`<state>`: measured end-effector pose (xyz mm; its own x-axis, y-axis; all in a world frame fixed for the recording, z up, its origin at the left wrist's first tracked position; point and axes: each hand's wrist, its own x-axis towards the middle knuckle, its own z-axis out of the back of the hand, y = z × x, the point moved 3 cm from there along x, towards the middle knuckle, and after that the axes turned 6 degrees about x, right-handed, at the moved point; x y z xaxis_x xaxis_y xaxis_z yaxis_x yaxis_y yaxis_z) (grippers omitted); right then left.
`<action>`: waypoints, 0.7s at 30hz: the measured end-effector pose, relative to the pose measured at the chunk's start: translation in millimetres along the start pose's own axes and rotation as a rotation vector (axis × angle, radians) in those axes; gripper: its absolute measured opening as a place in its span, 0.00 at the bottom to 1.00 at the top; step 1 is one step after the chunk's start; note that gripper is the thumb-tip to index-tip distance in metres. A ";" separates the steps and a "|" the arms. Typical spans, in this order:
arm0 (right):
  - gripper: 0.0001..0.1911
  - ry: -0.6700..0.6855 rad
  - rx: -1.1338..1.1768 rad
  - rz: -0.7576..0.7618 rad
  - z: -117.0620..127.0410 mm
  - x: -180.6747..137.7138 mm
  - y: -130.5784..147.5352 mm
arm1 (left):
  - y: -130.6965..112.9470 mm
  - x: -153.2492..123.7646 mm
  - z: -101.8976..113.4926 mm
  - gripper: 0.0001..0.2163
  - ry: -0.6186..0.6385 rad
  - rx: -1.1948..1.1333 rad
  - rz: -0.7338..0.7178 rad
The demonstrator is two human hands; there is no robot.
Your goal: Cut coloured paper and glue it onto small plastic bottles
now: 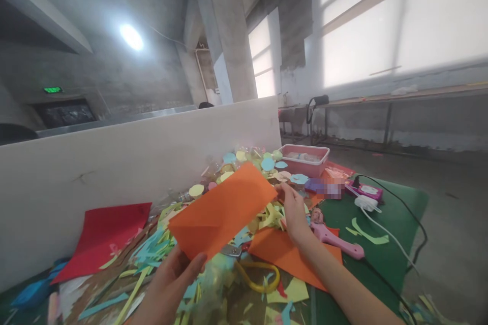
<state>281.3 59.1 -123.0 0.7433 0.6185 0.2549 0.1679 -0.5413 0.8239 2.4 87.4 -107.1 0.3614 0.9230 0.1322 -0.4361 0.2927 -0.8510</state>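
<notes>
An orange sheet of paper [224, 210] is held up in front of me, tilted over the heap of scraps. My left hand [183, 269] grips its lower left edge, the thumb on top and the fingers beneath. At the right corner, my right hand [292, 205] pinches the paper between thumb and fingers. Another orange sheet [282, 254] lies on the table, partly under my right forearm. Yellow-handled scissors [274, 270] rest below the held paper, their blades partly hidden. Close to my right wrist is a pink glue gun [339, 241] with a dark cord.
Yellow and blue paper strips [152, 249] cover the table. Behind them are paper rounds [268, 163] and a pink basket [305, 160]. Red paper [110, 231] leans at left before a white partition [114, 162]. At right, cords run from a white plug [366, 203] across the green tabletop [404, 203].
</notes>
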 end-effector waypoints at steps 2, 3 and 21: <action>0.18 -0.013 0.003 -0.009 3.0 5.2 1.3 | -1.5 0.7 1.5 0.22 -0.051 -0.017 -0.010; 0.18 -0.005 0.003 -0.019 2.8 5.5 1.5 | -3.5 0.3 1.9 0.21 -0.081 -0.029 -0.016; 0.26 0.568 0.129 -0.298 -39.8 -49.0 -19.3 | -10.1 1.0 51.5 0.20 -0.559 -0.363 0.154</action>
<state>215.9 61.9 -131.3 0.2010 0.9382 0.2818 0.4162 -0.3422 0.8424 -35.3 98.3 -72.3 -0.2053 0.9662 0.1557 -0.1096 0.1354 -0.9847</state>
